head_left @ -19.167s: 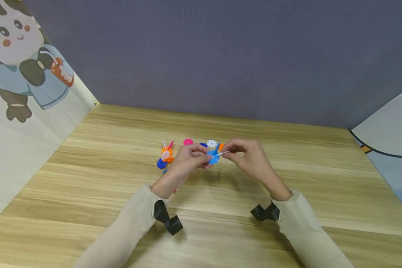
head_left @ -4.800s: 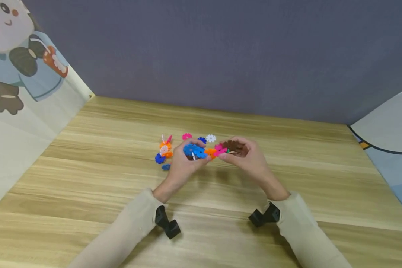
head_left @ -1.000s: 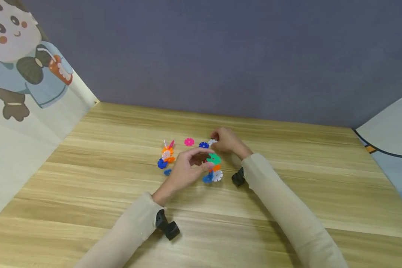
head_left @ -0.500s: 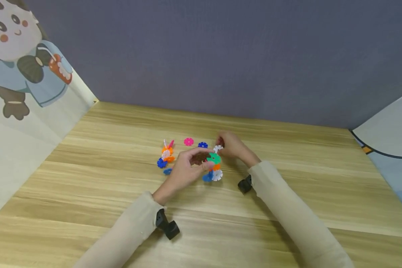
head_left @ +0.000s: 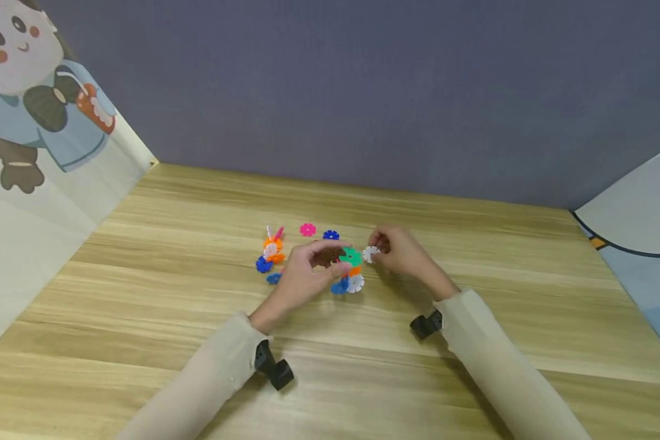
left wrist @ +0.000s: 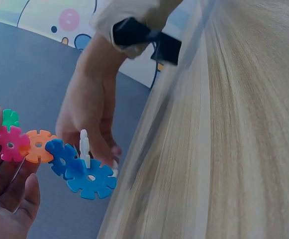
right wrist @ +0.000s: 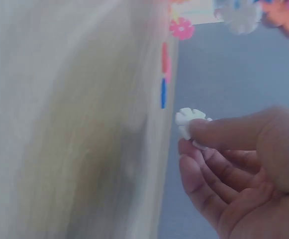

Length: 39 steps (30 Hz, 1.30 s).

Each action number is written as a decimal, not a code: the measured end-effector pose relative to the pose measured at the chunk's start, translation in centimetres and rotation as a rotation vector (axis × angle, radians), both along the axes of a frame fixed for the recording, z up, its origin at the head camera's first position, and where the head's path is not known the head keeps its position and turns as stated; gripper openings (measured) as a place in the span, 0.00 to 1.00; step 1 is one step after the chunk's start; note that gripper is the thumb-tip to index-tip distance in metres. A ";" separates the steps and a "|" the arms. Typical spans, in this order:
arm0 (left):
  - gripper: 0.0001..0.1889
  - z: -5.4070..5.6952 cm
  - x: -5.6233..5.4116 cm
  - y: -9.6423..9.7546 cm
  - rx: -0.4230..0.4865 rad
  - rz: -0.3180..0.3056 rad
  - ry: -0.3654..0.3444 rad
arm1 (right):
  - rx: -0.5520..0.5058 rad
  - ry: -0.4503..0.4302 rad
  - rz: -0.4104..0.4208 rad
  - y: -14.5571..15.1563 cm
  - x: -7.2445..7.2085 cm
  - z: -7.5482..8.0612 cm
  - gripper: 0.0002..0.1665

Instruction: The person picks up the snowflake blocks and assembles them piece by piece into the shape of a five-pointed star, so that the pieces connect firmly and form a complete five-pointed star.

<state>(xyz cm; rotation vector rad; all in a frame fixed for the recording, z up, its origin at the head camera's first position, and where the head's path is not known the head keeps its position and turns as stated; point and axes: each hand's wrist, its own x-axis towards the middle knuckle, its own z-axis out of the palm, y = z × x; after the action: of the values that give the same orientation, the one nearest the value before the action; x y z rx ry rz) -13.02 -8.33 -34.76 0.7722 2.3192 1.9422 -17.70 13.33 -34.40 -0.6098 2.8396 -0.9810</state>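
In the head view, the left hand [head_left: 302, 275] grips a chain of interlocking snowflake discs, thumb and fingers bent around its brown discs [head_left: 327, 256] and green disc [head_left: 351, 256]; the chain's orange disc [head_left: 355, 271], blue disc [head_left: 339, 286] and white end disc [head_left: 355, 283] hang below its fingertips, on the side toward the right hand [head_left: 404, 250]. That hand pinches a loose white snowflake disc [head_left: 370, 254], held just beside the green one and apart from it. Beyond the left hand, a flat pink disc [head_left: 308, 230] and a dark blue disc [head_left: 331, 235] lie on the wooden table [head_left: 363, 379]; to its left sits a linked multicoloured cluster [head_left: 271, 250]. In the left wrist view, the chain reaches out from the left hand's fingers, a pink link [left wrist: 10, 144] near them and the blue discs farthest out, the right hand close behind. In the right wrist view, the white snowflake disc is clasped between the right thumb and fingers, while the chain, blurred, appears above the hand.
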 end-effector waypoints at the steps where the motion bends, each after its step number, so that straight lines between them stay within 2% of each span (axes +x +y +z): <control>1: 0.18 0.0 0.0 0.0 -0.002 0.003 0.000 | -0.016 0.011 -0.008 0.1 0.4 0.1 0.08; 8: 0.16 -0.1 0.0 0.2 -0.029 0.015 -0.006 | -0.125 0.068 -0.060 0.6 2.9 0.9 0.08; 19: 0.17 -0.6 -0.1 0.3 -0.033 0.018 -0.012 | -0.277 0.107 -0.044 -0.3 5.3 2.2 0.08; 24: 0.18 -0.5 0.0 0.3 -0.027 0.015 -0.011 | -0.346 0.128 -0.040 -0.7 5.8 2.5 0.09; 30: 0.19 -0.1 -0.2 0.4 -0.013 0.011 -0.009 | -0.382 0.148 -0.027 -1.0 5.7 3.1 0.08; 35: 0.25 0.0 -0.5 0.5 0.023 0.004 0.005 | -0.395 0.158 -0.028 -1.2 5.4 3.5 0.08; 39: 0.31 0.2 -0.6 0.5 0.064 0.003 0.023 | -0.396 0.226 -0.018 -1.3 5.3 4.0 0.09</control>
<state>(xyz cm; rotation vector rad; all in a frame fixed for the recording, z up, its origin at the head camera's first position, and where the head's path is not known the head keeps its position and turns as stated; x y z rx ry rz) -13.62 -7.79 -34.54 0.8002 2.2821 2.0287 -12.38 12.01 -30.40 -0.7727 2.8547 -1.5920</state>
